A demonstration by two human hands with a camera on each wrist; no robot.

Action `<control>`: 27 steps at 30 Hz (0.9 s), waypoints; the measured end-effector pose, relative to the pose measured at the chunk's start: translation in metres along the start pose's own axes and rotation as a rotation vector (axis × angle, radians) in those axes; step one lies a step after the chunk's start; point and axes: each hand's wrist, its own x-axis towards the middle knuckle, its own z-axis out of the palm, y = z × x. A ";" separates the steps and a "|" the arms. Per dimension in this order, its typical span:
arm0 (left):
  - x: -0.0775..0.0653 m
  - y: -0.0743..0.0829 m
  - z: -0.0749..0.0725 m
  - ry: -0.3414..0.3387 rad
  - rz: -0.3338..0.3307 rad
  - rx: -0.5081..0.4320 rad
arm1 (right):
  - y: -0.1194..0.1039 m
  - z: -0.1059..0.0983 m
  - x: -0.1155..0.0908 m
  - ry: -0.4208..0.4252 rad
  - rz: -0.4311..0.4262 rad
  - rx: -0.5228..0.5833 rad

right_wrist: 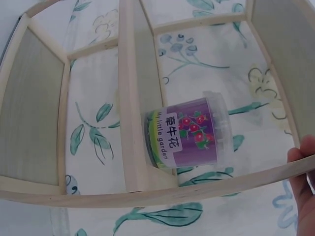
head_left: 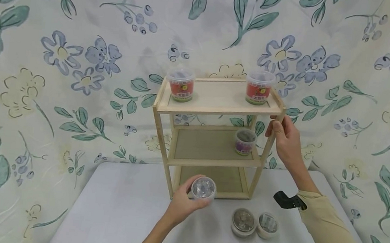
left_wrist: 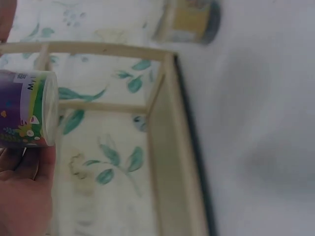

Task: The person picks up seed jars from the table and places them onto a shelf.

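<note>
In front of the wooden shelf rack (head_left: 214, 109), my left hand (head_left: 179, 209) holds a clear plastic cup (head_left: 204, 187). The left wrist view shows this cup's purple label (left_wrist: 15, 108) with a green edge. My right hand (head_left: 287, 141) grips the rack's right front post just below the top board, fingers curled behind it and thumb in front. At the right of the middle shelf sits another purple-labelled cup (right_wrist: 192, 132), upright, its print reading "My little garden". Two red-labelled cups, one at the left (head_left: 181, 85) and one at the right (head_left: 259, 88), stand on the top board.
Two more cups, a larger one (head_left: 243, 221) and a smaller one (head_left: 267, 225), stand side by side on the white table (head_left: 111, 204), right of my left hand. Behind the rack hangs a flower-patterned curtain (head_left: 73, 124). The bottom shelf (head_left: 226, 180) is partly hidden by my left hand.
</note>
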 end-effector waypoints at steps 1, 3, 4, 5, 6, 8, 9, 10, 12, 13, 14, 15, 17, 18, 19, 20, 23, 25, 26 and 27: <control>0.004 0.005 -0.004 0.008 0.014 -0.005 | 0.000 0.000 0.000 0.003 -0.001 0.007; 0.011 0.014 -0.011 0.019 0.046 -0.010 | 0.000 0.000 0.001 0.007 -0.002 0.012; 0.015 0.018 -0.014 0.024 0.062 -0.010 | 0.000 0.000 0.000 0.008 -0.002 0.009; 0.018 0.022 -0.017 0.025 0.075 -0.002 | 0.000 0.000 0.000 0.008 -0.004 0.005; 0.021 0.027 -0.021 0.028 0.081 0.004 | 0.000 0.000 0.000 0.008 -0.005 0.000; 0.027 0.035 -0.026 0.033 0.095 0.016 | -0.001 0.000 0.000 0.005 -0.004 -0.012; 0.030 0.038 -0.029 0.036 0.100 0.021 | -0.001 0.001 -0.001 0.004 -0.003 -0.019; 0.033 0.041 -0.031 0.041 0.098 0.025 | -0.002 0.001 -0.001 0.004 -0.003 -0.023; 0.040 0.046 -0.036 0.054 0.104 0.037 | -0.002 0.001 -0.001 0.005 0.000 -0.028; 0.044 0.047 -0.038 0.061 0.110 0.044 | -0.002 0.001 -0.001 0.006 0.000 -0.032; 0.047 0.049 -0.040 0.068 0.114 0.047 | -0.002 0.001 -0.001 0.007 0.000 -0.031; 0.051 0.050 -0.043 0.076 0.119 0.049 | -0.001 0.001 -0.001 0.008 0.000 -0.029; 0.058 0.052 -0.046 0.092 0.122 0.049 | -0.001 0.002 -0.001 0.009 -0.003 -0.026; 0.062 0.053 -0.048 0.099 0.122 0.045 | 0.000 0.002 -0.001 0.008 -0.004 -0.026; 0.065 0.054 -0.049 0.108 0.119 0.043 | 0.000 0.002 -0.001 0.008 -0.005 -0.023; 0.068 0.055 -0.050 0.114 0.115 0.040 | 0.001 0.002 -0.001 0.008 -0.005 -0.023; 0.076 0.058 -0.051 0.136 0.099 0.038 | 0.001 0.002 -0.001 0.006 -0.001 -0.039; 0.080 0.060 -0.051 0.150 0.086 0.042 | 0.000 0.002 -0.001 0.005 0.003 -0.044; 0.082 0.061 -0.051 0.156 0.077 0.041 | 0.000 0.002 -0.001 0.004 0.003 -0.046; 0.084 0.061 -0.051 0.163 0.072 0.040 | 0.000 0.002 -0.001 0.003 0.003 -0.046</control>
